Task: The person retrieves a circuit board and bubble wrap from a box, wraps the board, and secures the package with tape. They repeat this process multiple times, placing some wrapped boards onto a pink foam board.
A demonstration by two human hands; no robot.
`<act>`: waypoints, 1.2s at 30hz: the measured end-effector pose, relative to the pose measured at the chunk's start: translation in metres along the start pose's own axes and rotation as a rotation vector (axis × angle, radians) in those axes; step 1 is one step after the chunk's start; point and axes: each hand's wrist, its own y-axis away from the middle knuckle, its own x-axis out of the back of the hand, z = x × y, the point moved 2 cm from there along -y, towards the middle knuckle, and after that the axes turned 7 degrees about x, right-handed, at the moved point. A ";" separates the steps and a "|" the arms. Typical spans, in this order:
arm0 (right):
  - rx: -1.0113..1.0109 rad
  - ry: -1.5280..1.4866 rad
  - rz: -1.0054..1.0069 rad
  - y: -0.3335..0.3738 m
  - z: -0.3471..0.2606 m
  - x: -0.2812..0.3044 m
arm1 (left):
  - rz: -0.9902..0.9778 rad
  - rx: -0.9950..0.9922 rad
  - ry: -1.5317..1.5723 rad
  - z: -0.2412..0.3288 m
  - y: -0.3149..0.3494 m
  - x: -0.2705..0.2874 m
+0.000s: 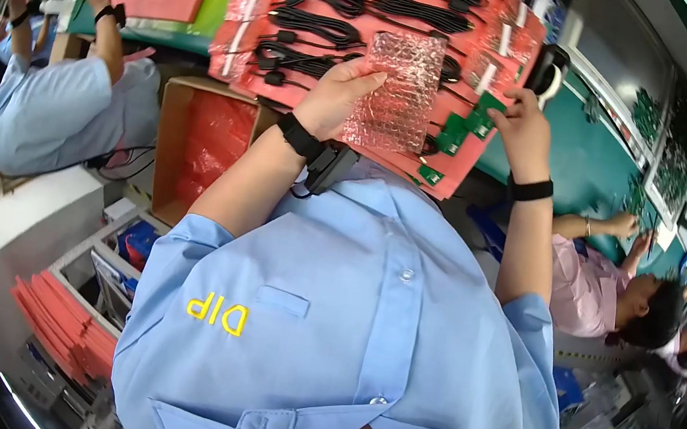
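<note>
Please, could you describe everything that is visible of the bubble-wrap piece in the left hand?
The bubble-wrap piece is see-through, shiny plastic covered with small round bubbles. It looks pinkish, perhaps partly from the pink sheet behind it. Roughly rectangular, it looks fairly flat and taller than wide in this view. The left grip pinches its left side, thumb across the front. It covers part of the black cables; whether it touches them, or has anything inside, I cannot tell.

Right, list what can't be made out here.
Head view:
Left hand: far fingers hidden behind the pink bubble bag.
Right hand: its grip on the green board, too small to judge.
Black cable: partly covered by the bag.
Carton: bottom hidden by pink plastic.
</note>
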 end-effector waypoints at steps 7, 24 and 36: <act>0.010 -0.098 -0.007 0.021 0.053 0.038 | 1.442 -0.723 -0.860 -0.034 0.119 0.164; -0.087 0.062 -0.135 0.023 0.053 0.093 | 1.670 0.389 -0.875 -0.173 0.114 0.303; -0.155 -0.067 -0.082 0.029 0.060 0.098 | 1.657 0.131 -0.631 -0.192 0.140 0.321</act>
